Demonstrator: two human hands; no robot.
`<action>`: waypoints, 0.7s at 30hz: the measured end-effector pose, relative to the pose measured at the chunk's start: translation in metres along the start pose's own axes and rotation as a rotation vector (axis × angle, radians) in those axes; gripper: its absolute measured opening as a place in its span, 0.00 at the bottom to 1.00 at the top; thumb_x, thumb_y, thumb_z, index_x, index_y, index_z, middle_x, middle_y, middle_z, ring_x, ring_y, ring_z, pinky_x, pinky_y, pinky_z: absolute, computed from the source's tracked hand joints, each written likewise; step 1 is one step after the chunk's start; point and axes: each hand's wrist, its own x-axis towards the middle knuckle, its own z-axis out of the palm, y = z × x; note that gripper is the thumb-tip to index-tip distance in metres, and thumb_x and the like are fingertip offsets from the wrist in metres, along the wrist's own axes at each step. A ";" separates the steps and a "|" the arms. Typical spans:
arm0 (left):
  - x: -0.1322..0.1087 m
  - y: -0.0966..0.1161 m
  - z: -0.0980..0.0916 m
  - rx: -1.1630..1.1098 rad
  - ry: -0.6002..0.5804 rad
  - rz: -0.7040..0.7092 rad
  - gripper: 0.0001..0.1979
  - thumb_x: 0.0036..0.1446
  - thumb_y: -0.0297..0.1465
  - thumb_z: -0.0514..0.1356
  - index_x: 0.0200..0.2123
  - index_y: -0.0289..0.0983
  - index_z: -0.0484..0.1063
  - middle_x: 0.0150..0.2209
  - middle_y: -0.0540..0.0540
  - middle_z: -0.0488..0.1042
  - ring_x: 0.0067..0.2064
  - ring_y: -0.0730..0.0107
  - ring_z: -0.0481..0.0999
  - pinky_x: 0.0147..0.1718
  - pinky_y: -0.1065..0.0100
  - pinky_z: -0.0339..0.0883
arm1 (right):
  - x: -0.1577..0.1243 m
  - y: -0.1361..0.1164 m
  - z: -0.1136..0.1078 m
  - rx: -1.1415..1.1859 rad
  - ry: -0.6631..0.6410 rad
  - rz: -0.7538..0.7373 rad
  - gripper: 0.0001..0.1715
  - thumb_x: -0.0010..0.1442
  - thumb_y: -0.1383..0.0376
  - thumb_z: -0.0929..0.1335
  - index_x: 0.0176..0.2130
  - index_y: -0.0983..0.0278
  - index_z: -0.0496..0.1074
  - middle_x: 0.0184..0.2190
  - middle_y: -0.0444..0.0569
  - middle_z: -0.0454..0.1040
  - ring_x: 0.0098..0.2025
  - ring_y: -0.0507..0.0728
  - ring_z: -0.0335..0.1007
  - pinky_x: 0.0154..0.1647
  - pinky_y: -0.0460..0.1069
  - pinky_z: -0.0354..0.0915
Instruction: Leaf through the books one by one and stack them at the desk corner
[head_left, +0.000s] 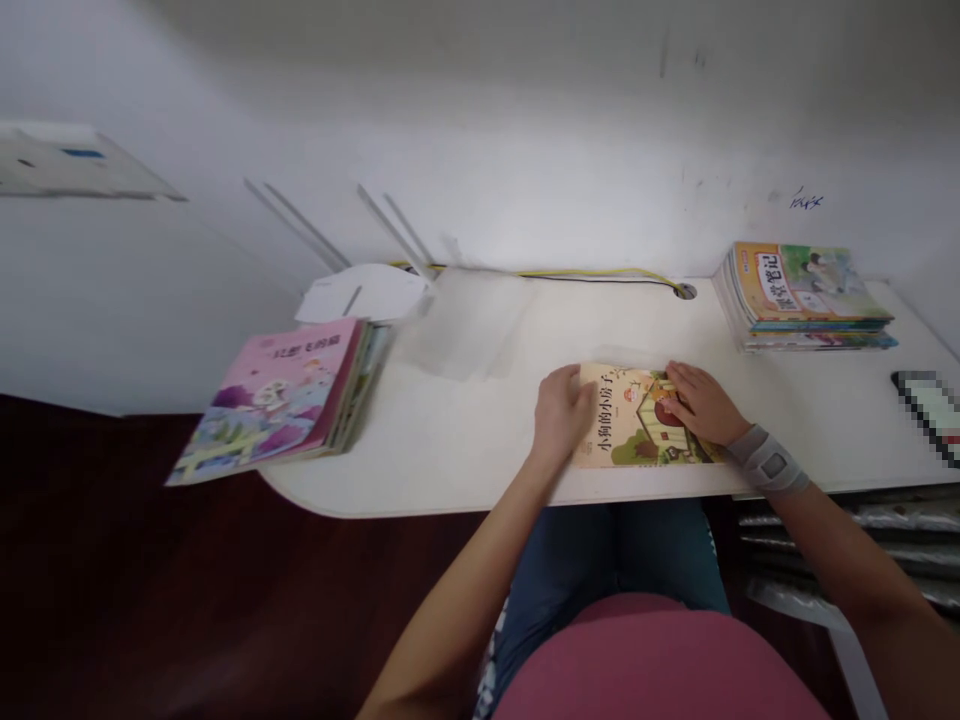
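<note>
Pink shirt (pixel 660 665) nearest. Beyond it, on the white desk (pixel 442 440) near its front edge, a cream picture book (pixel 634 425) lies long axis left-right, left hand (pixel 556 408) curled at its left end, right hand (pixel 705 402) across its right, equally near; whether either grips, cannot tell.

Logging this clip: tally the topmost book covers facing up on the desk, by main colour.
Pink: 1, the left stack's top cover
Cream-yellow: 1, the middle cover, between left hand and right hand
Orange and green: 1, the right stack's top cover
Total: 3
</note>
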 end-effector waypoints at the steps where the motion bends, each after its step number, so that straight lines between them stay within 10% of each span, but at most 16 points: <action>1: 0.002 0.002 -0.002 -0.129 -0.024 -0.054 0.25 0.57 0.35 0.57 0.57 0.35 0.64 0.45 0.38 0.75 0.46 0.58 0.75 0.47 0.55 0.69 | 0.000 0.000 0.000 0.015 0.004 -0.001 0.37 0.67 0.50 0.53 0.62 0.73 0.60 0.60 0.64 0.64 0.63 0.64 0.59 0.63 0.62 0.55; 5: 0.019 0.010 -0.009 -0.524 -0.299 -0.206 0.38 0.52 0.32 0.63 0.64 0.42 0.53 0.31 0.49 0.75 0.29 0.68 0.75 0.31 0.64 0.71 | -0.001 0.002 0.000 0.076 0.021 0.008 0.38 0.66 0.49 0.53 0.62 0.72 0.59 0.61 0.64 0.64 0.63 0.65 0.58 0.63 0.63 0.55; 10: 0.042 0.012 -0.018 -0.784 -0.569 -0.341 0.29 0.41 0.26 0.67 0.50 0.36 0.69 0.35 0.48 0.77 0.32 0.70 0.76 0.34 0.66 0.71 | 0.000 0.006 -0.008 0.127 0.077 0.022 0.34 0.65 0.50 0.57 0.62 0.68 0.60 0.58 0.61 0.67 0.60 0.65 0.61 0.61 0.64 0.55; 21: 0.024 0.024 -0.033 -0.489 -0.348 -0.321 0.10 0.43 0.33 0.67 0.29 0.35 0.73 0.23 0.51 0.74 0.25 0.74 0.71 0.25 0.71 0.65 | 0.013 0.001 -0.057 0.274 0.035 -0.026 0.19 0.67 0.59 0.57 0.40 0.63 0.74 0.33 0.51 0.75 0.36 0.57 0.69 0.40 0.51 0.65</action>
